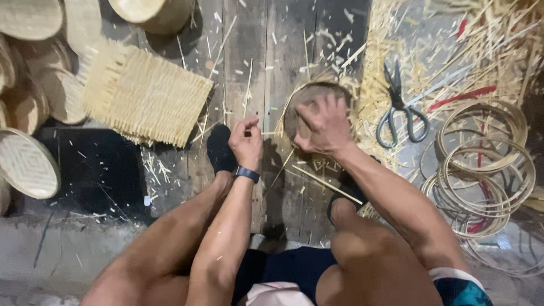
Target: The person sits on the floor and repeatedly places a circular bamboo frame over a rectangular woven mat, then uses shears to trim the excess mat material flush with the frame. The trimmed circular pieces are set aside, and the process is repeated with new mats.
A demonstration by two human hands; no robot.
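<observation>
On the wooden plank floor (283,45), the right hand (323,126) pressed spread fingers (309,113) onto a round woven bamboo basket base (317,93). The left hand (247,141), just beside it, pinched a thin bamboo strip (271,134) between closed fingers.

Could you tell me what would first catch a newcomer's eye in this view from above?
At the centre, the right hand presses on a round woven piece on the plank floor, while the left hand pinches a thin bamboo strip beside it. To the upper left lies a square woven mat with fringed edges. On the right, dark scissors rest among bamboo shavings, above a pile of bamboo hoops.
</observation>
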